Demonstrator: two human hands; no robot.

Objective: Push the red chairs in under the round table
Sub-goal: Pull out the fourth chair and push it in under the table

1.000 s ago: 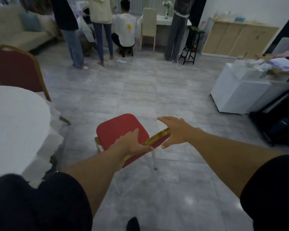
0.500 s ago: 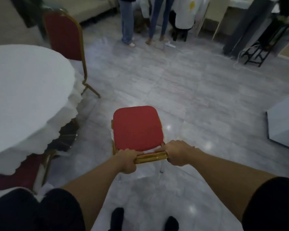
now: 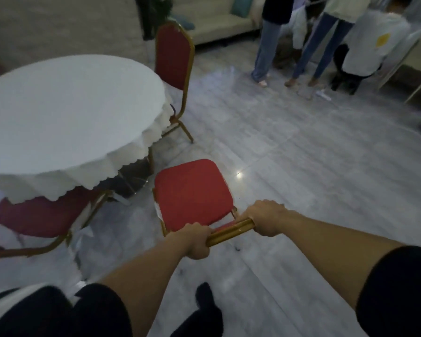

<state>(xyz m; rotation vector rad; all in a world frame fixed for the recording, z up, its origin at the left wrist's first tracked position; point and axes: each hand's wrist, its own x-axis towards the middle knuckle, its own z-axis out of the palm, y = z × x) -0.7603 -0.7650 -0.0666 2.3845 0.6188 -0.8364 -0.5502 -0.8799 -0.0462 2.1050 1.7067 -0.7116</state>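
Left hand (image 3: 197, 240) and right hand (image 3: 267, 218) are gripping one red chair's (image 3: 192, 194) gold backrest rail beside the round tabletop (image 3: 66, 110); three red chairs are standing on grey tiled floor (image 3: 301, 152).

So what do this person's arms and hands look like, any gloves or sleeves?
No gloves: the left hand and right hand are bare, with no rings or watch visible. The forearms are uncovered, and short black sleeves end near the elbows.
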